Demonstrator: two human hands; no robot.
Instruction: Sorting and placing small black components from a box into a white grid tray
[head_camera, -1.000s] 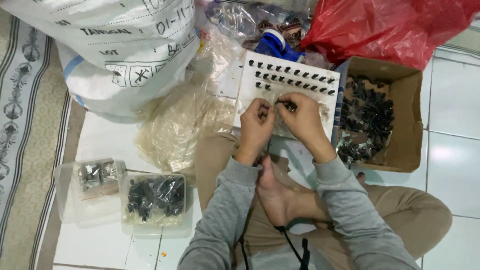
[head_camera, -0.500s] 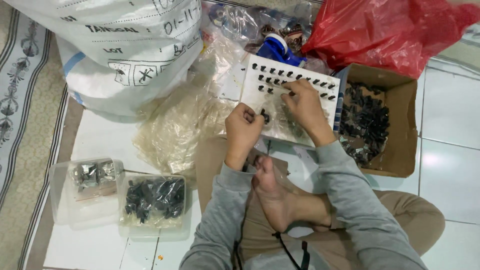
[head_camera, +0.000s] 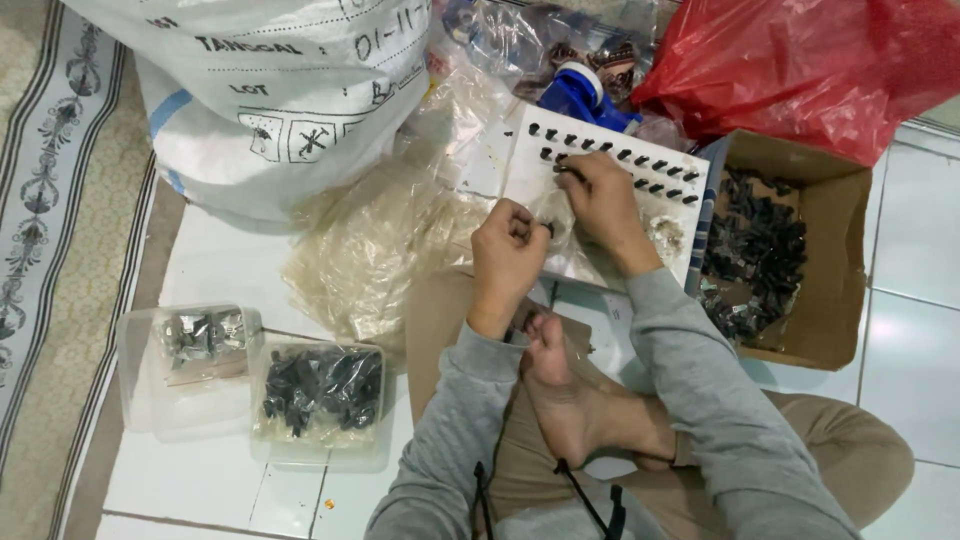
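While both hands work, a red bag (head_camera: 800, 60) tops the cardboard box (head_camera: 840, 300).

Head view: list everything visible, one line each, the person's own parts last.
white board: one, white, centre, studded with rows of small black parts
cardboard box: one, brown, right, holds black parts
red bag: one, red, top right
woven sack: one, white, top left
clear plastic sheet: one, crumpled, left of board
plastic tubs: two, clear, lower left; one holds black parts, one silvery
blue bottle: one, behind board
left hand: pinching a small part
right hand: on board, pressing a black part
bare foot: one, on lap
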